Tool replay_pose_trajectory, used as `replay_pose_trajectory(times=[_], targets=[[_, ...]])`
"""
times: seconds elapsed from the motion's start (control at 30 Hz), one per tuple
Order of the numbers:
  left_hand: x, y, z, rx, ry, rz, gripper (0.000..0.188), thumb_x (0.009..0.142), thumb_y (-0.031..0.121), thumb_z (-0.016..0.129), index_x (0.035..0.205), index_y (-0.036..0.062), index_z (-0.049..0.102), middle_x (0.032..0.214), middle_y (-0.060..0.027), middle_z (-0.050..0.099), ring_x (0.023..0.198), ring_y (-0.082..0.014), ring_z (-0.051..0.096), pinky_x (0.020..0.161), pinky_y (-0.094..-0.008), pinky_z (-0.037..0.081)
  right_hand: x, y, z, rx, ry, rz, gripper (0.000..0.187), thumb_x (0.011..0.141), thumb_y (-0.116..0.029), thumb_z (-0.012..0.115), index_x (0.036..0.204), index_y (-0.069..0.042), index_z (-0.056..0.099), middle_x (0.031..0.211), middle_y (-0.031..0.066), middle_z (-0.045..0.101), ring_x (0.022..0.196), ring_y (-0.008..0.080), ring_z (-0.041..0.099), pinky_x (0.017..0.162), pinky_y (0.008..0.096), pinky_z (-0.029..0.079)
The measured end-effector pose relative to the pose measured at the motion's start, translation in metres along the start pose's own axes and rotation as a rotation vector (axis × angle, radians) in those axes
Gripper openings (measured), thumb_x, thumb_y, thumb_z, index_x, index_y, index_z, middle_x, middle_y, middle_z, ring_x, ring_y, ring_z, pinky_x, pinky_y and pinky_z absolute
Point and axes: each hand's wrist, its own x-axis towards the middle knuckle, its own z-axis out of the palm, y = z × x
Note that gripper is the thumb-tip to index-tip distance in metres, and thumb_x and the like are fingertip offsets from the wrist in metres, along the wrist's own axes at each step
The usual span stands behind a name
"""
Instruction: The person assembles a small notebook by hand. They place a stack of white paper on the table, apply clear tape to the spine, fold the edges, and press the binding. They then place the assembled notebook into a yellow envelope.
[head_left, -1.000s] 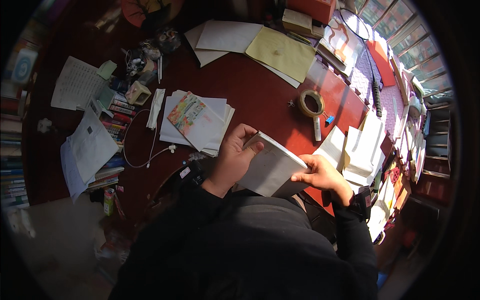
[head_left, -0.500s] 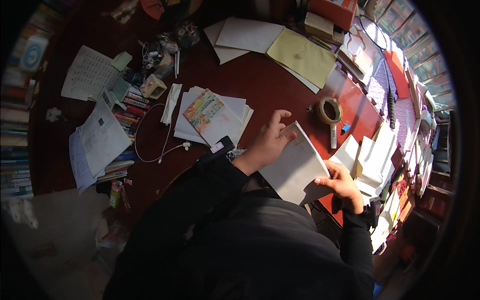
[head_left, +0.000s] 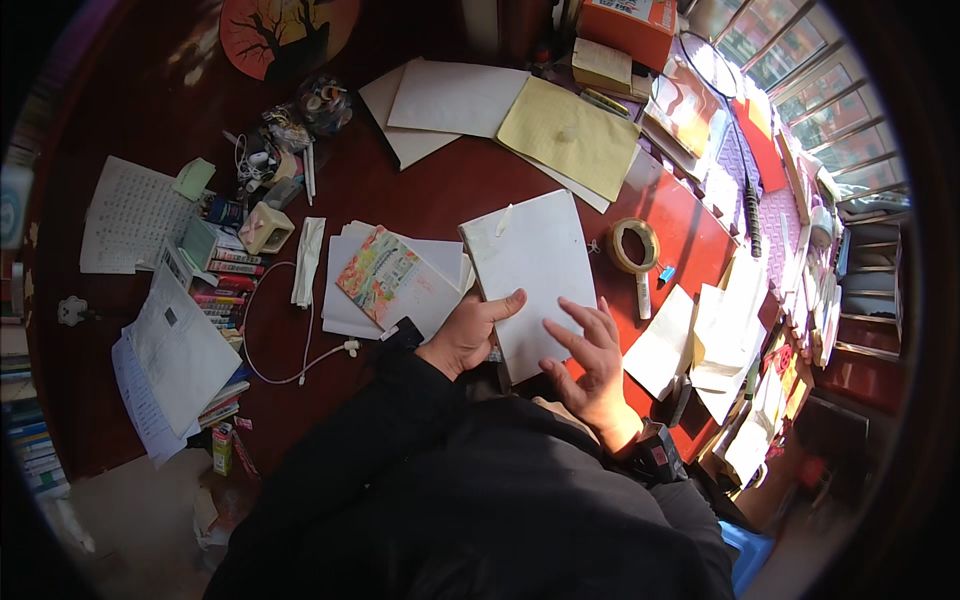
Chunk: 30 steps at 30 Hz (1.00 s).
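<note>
The left hand [head_left: 465, 335] is gripping the left side of the white book [head_left: 530, 255] by the table's [head_left: 432, 190] near edge, the right hand [head_left: 592, 375] is holding its fingers open over it, contact unclear, apparently checking its surface, the next move probably calling for steady left support.

Booklet [head_left: 378, 272] on paper stack [head_left: 445, 257] on desk [head_left: 420, 200], left of centre; book [head_left: 530, 265] in left hand [head_left: 463, 332], centre; tape roll [head_left: 616, 254] on desk, right of book; racket [head_left: 752, 205], upper right.
</note>
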Motion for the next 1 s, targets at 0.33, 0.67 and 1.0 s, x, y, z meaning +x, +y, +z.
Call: replay_pose_trajectory(times=[0.33,0.67,1.0], targets=[[0.071,0.003,-0.044,0.417,0.019,0.033,0.061,0.092,0.013,0.07,0.141,-0.002,0.038,0.128,-0.0167,0.057,0.116,-0.0244,0.056,0.098,-0.0371,0.048,-0.009,0.073,0.037,1.142,0.144,0.93,0.051,0.09,-0.014,0.071,0.132,0.004,0.05,0.118,0.0129,0.065,0.107,0.0186,0.062,0.095,0.033,0.048],[0.13,0.039,-0.015,1.544,0.042,0.641,0.016,0.08,0.022,0.075,0.092,0.0129,0.074,0.097,-0.0017,0.069,0.106,-0.0244,0.056,0.093,-0.0364,0.042,-0.022,0.084,0.022,1.065,0.027,0.962,0.051,0.089,-0.014,0.072,0.131,0.005,0.051,0.115,0.0118,0.066,0.104,0.0175,0.062,0.093,0.0316,0.048],[0.068,0.015,-0.009,1.489,-0.214,-0.297,0.015,0.09,0.012,0.07,0.098,0.0005,0.068,0.095,-0.0097,0.07,0.092,-0.0178,0.066,0.076,-0.0289,0.052,-0.038,0.115,-0.02,0.977,0.226,0.674,0.031,0.09,-0.002,0.068,0.12,-0.001,0.059,0.109,0.0034,0.066,0.102,0.0111,0.06,0.091,0.0284,0.048]])
